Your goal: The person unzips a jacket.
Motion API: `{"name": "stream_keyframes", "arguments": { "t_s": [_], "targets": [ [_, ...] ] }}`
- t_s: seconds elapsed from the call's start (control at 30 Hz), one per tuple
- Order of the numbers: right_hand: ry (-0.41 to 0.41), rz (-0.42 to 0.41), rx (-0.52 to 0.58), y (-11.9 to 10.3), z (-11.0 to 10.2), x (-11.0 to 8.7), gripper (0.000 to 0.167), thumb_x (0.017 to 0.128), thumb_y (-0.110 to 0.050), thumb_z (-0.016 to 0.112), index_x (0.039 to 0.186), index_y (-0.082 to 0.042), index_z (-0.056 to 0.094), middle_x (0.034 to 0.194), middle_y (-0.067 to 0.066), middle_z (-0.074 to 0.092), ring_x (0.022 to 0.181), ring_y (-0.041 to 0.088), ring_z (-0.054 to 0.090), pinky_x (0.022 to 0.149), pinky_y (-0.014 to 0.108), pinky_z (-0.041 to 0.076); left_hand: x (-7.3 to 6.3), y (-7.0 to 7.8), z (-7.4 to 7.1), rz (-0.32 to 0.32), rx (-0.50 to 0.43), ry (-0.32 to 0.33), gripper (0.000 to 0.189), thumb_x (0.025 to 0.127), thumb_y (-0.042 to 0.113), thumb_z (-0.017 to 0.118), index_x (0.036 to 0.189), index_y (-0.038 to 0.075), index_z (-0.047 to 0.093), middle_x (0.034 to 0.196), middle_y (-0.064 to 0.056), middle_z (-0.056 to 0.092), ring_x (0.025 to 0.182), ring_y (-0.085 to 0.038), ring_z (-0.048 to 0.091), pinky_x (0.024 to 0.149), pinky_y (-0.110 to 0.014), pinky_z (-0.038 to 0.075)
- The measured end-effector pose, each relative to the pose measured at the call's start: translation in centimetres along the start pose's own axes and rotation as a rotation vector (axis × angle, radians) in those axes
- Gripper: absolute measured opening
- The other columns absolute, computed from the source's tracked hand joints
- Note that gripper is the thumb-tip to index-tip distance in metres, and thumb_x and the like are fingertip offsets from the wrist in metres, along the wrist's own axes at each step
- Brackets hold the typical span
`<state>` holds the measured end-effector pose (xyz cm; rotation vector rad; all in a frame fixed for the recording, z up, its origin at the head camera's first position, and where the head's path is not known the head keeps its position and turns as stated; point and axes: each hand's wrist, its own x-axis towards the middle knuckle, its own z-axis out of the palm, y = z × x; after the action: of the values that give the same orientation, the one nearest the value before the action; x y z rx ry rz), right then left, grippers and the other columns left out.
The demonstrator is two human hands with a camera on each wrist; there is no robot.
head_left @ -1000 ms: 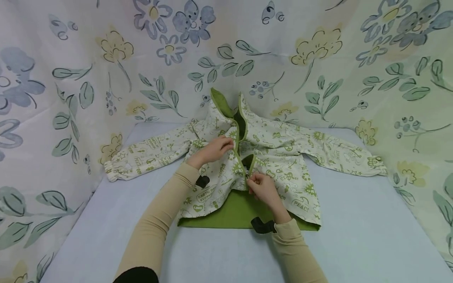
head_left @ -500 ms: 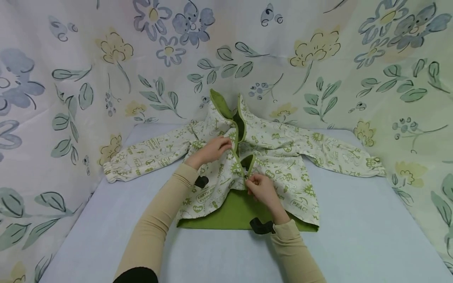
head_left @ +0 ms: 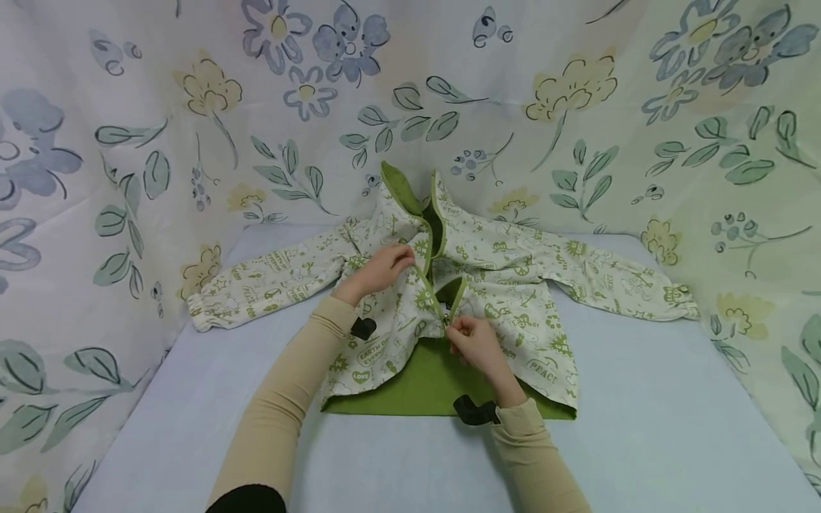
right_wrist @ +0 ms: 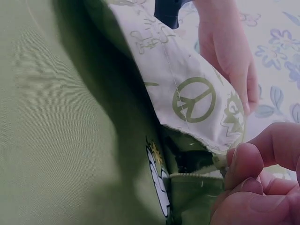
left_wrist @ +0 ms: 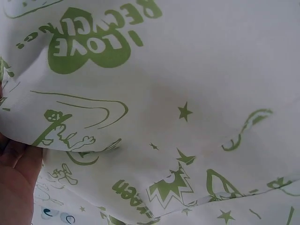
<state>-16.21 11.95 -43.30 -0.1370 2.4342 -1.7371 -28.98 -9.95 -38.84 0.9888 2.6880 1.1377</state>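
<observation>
A white jacket (head_left: 513, 274) with green print and green lining lies spread on the table, its front partly open. At the left front panel, my left hand (head_left: 383, 269) holds the fabric beside the green zipper edge; in the left wrist view, fingers of this hand (left_wrist: 21, 180) reach behind the cloth. My right hand (head_left: 476, 342) pinches the zipper pull low on the front, just below the zipper slider (head_left: 447, 318). Up close in the right wrist view, thumb and forefinger (right_wrist: 243, 164) meet at the zipper's end, largely covering the pull. Above them the two zipper edges spread apart.
Both jacket sleeves, left (head_left: 269, 281) and right (head_left: 622, 278), stretch out sideways over the white table (head_left: 385, 463). A flower-patterned curtain (head_left: 487, 78) surrounds the table at the back and sides. Dark wrist cameras (head_left: 474, 410) sit at the cuffs.
My left hand has shifted slightly up and left, drawing the left panel along and lifting its lower edge a little. My right hand stays at the zipper, almost still.
</observation>
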Motion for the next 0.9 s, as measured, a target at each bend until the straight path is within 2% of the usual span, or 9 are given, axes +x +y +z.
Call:
{"name": "stream_keyframes", "arguments": {
  "t_s": [0.1,0.17,0.23,0.47,0.7,0.83,0.9],
  "targets": [
    [-0.002,-0.005,-0.004,0.0,0.0,0.0,0.02,0.092,-0.01,0.054,0.084,0.008,0.058,0.061,0.016,0.058,0.036,0.012,0.036,0.037,0.026,0.034,-0.1,-0.1,-0.1,-0.009,0.004,0.019,0.017,0.1,0.016,0.043,0.098,0.007,0.056,0.09,-0.006,0.054,0.081,-0.019,0.048,0.079,-0.035,0.042],
    [-0.003,-0.006,-0.009,0.0,0.1,0.0,0.019,0.092,-0.01,0.053,0.084,0.007,0.058,0.062,0.019,0.058,0.036,0.012,0.036,0.037,0.026,0.034,-0.1,-0.2,-0.1,-0.01,0.015,0.028,0.016,0.1,0.015,0.043,0.098,0.007,0.056,0.089,-0.006,0.053,0.078,-0.021,0.045,0.07,-0.035,0.041],
    [-0.005,-0.008,-0.012,0.0,0.1,-0.1,0.019,0.092,-0.009,0.053,0.083,0.007,0.057,0.064,0.021,0.058,0.036,0.012,0.036,0.038,0.027,0.034,-0.1,-0.2,-0.1,0.003,0.03,0.035,0.016,0.1,0.015,0.043,0.098,0.006,0.056,0.089,-0.007,0.053,0.077,-0.02,0.044,0.068,-0.034,0.041],
    [-0.016,-0.002,0.006,0.1,0.0,-0.1,0.02,0.092,-0.011,0.053,0.084,0.008,0.057,0.063,0.021,0.057,0.037,0.013,0.037,0.037,0.026,0.034,-0.1,-0.2,-0.2,0.019,0.056,0.046,0.016,0.1,0.013,0.042,0.097,0.005,0.056,0.089,-0.008,0.052,0.078,-0.021,0.043,0.069,-0.035,0.039],
    [-0.035,0.02,-0.015,-3.8,-0.3,-2.2,0.016,0.093,-0.004,0.052,0.078,0.001,0.056,0.067,0.027,0.057,0.036,0.009,0.036,0.039,0.025,0.034,-0.1,-0.2,-0.1,0.004,0.065,0.044,0.017,0.101,0.014,0.041,0.095,0.005,0.054,0.087,-0.009,0.05,0.077,-0.022,0.041,0.068,-0.036,0.037],
    [-0.037,0.009,-0.015,-3.6,-0.4,-2.1,0.016,0.093,-0.005,0.052,0.078,0.0,0.056,0.065,0.024,0.057,0.036,0.008,0.036,0.039,0.024,0.034,-0.1,-0.3,0.0,0.002,0.08,0.064,0.016,0.1,0.013,0.041,0.094,0.005,0.054,0.086,-0.009,0.049,0.077,-0.022,0.041,0.068,-0.035,0.036],
    [-0.034,0.012,-0.007,-2.7,-0.4,-1.7,0.016,0.093,-0.006,0.053,0.079,0.0,0.057,0.064,0.022,0.058,0.036,0.008,0.036,0.038,0.024,0.033,-0.1,-0.3,0.2,0.008,0.094,0.08,0.016,0.1,0.013,0.041,0.093,0.005,0.054,0.086,-0.009,0.049,0.076,-0.022,0.04,0.068,-0.035,0.036]
  ]
}}
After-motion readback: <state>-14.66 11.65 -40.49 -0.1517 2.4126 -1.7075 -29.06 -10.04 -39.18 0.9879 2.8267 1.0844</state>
